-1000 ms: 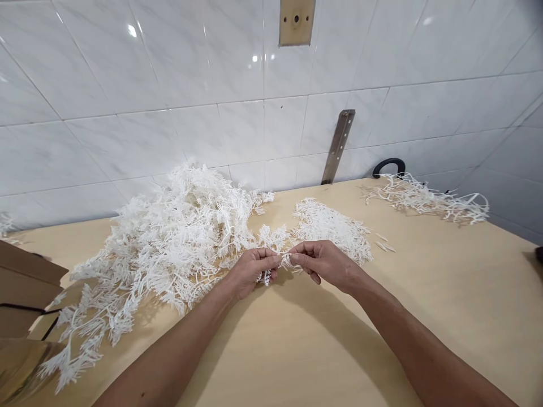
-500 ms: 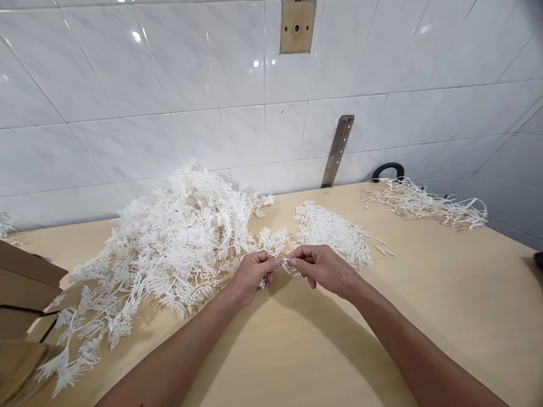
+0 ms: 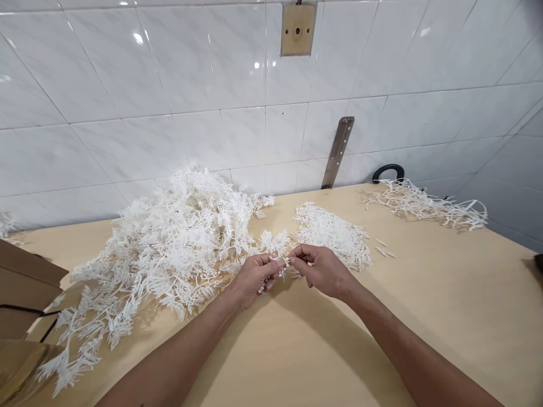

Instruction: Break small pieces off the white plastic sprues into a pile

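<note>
My left hand (image 3: 257, 277) is closed on a small white plastic sprig (image 3: 283, 270), with part of it showing below the fingers. The fingertips of my right hand (image 3: 318, 269) pinch the same sprig at its right end. Both hands meet just above the table in the middle of the view. To the left lies a big tangled heap of white branching sprigs (image 3: 169, 237). A flatter pile of short white pieces (image 3: 333, 234) lies right behind my right hand, with a few loose pieces (image 3: 384, 249) beside it.
Bare, thin white stems (image 3: 428, 204) lie at the back right near a black ring-shaped object (image 3: 388, 168). A perforated metal strip (image 3: 338, 152) leans on the tiled wall (image 3: 190, 56). A cardboard box (image 3: 29, 282) stands at the left edge of the wooden table (image 3: 271, 362).
My hands stay nearly in place, with small finger movements at the sprig. The right fingers have curled in slightly, and more of the sprig shows between the hands.
</note>
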